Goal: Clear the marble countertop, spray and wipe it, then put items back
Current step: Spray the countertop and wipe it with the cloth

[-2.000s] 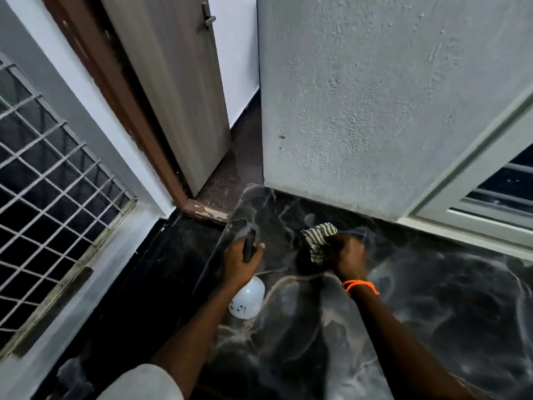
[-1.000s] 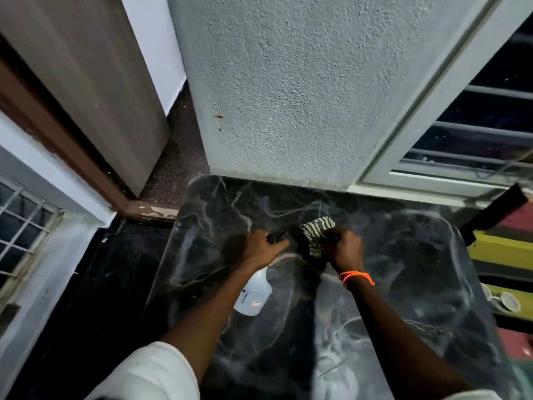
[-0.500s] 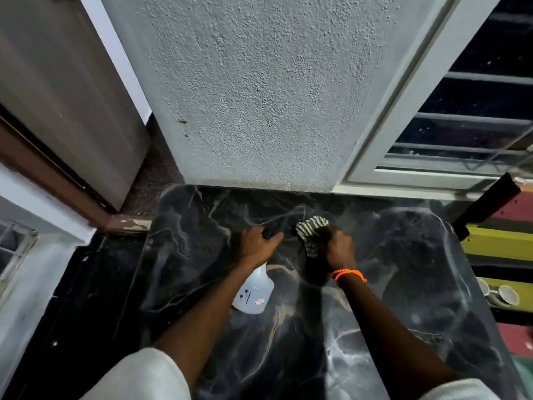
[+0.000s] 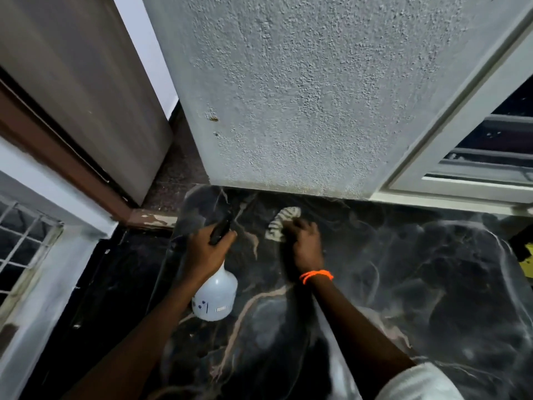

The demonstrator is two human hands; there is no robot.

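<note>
The black marble countertop (image 4: 403, 284) with pale veins fills the lower right of the head view. My left hand (image 4: 206, 252) grips the black trigger head of a white spray bottle (image 4: 215, 297), which hangs tilted above the counter's left part. My right hand (image 4: 304, 243), with an orange band at the wrist, holds a striped cloth (image 4: 281, 222) down on the marble near the back wall. The two hands are apart, side by side.
A rough grey wall (image 4: 302, 96) rises right behind the counter. A wooden door (image 4: 86, 82) stands at the left, a barred window (image 4: 23, 243) at the far left, a white window frame (image 4: 461, 157) at the right. Something yellow (image 4: 526, 259) shows at the right edge.
The view swung back to the left. My right hand with the cloth moved forward toward the wall. My left hand kept hold of the spray bottle.
</note>
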